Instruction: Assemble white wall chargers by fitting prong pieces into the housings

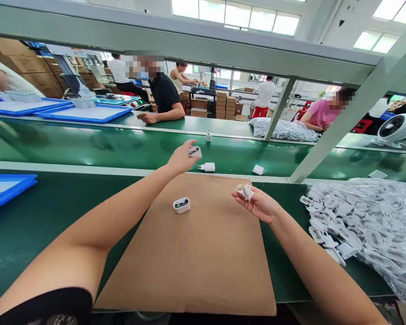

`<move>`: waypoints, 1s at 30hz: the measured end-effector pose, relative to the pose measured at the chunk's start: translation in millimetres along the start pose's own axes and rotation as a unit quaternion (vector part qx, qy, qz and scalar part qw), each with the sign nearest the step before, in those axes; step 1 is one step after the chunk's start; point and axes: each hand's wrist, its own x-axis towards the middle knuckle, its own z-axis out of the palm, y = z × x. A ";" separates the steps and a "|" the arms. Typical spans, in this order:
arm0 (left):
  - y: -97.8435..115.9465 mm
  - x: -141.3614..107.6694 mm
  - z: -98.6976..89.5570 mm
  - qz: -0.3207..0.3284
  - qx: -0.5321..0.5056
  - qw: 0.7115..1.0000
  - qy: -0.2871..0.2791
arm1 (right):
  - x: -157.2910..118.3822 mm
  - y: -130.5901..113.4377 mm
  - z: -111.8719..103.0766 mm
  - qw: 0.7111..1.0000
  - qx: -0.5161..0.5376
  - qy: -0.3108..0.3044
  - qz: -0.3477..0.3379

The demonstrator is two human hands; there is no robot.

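My left hand (183, 156) reaches forward over the green belt and pinches a small white charger part (195, 151). My right hand (259, 204) is held palm up above the right side of a brown cardboard sheet (196, 257), gripping a small crumpled clear bag (245, 191). An open white charger shell (182, 205) lies on the cardboard between my arms. A white plug adapter (207, 167) lies on the belt just right of my left hand.
A heap of bagged white chargers (365, 225) fills the bench at right. Another white part (257, 169) lies on the green conveyor (88, 149). Blue trays (6, 187) sit at left and across the belt (84, 113). People work opposite. A slanted metal frame post (341, 122) crosses at right.
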 end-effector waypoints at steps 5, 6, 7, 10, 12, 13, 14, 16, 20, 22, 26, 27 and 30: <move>70.4 -111.1 28.8 0.108 -0.081 0.982 -0.135 | 5.4 15.0 -16.4 0.993 -0.077 0.083 -0.035; 77.7 -128.9 39.1 0.113 -0.091 0.978 -0.153 | 5.7 16.5 -18.2 0.988 -0.102 0.102 -0.049; 81.9 -143.1 50.0 0.115 -0.098 0.975 -0.163 | 5.5 17.3 -19.5 0.984 -0.123 0.117 -0.062; 80.5 -164.6 81.5 0.097 -0.112 0.976 -0.159 | 2.6 17.5 -20.0 0.973 -0.158 0.144 -0.091; 73.3 -166.9 97.1 0.083 -0.129 0.977 -0.146 | -0.3 17.5 -18.1 0.969 -0.173 0.144 -0.102; 69.5 -166.4 102.6 0.074 -0.148 0.976 -0.138 | -1.8 17.6 -16.7 0.967 -0.184 0.143 -0.105; 65.9 -165.5 106.5 0.064 -0.172 0.974 -0.131 | -3.3 17.5 -15.3 0.965 -0.193 0.142 -0.107; 60.0 -163.6 110.3 0.043 -0.219 0.967 -0.126 | -6.2 16.3 -12.7 0.964 -0.202 0.135 -0.112; 53.6 -160.7 109.0 0.062 -0.251 0.955 -0.145 | -13.0 9.9 -10.2 0.976 -0.188 0.055 -0.100; 52.4 -159.3 107.6 0.089 -0.250 0.953 -0.148 | -17.0 8.1 -8.8 0.970 -0.218 0.045 -0.094; 52.6 -156.4 106.3 0.087 -0.250 0.952 -0.153 | -25.0 13.3 -0.7 0.870 -0.433 0.119 -0.201; 53.0 -155.8 106.0 0.081 -0.249 0.953 -0.155 | -26.5 15.7 2.1 0.827 -0.489 0.122 -0.247; 53.9 -154.8 105.0 0.078 -0.255 0.950 -0.161 | -28.0 22.7 8.3 0.723 -0.586 0.079 -0.356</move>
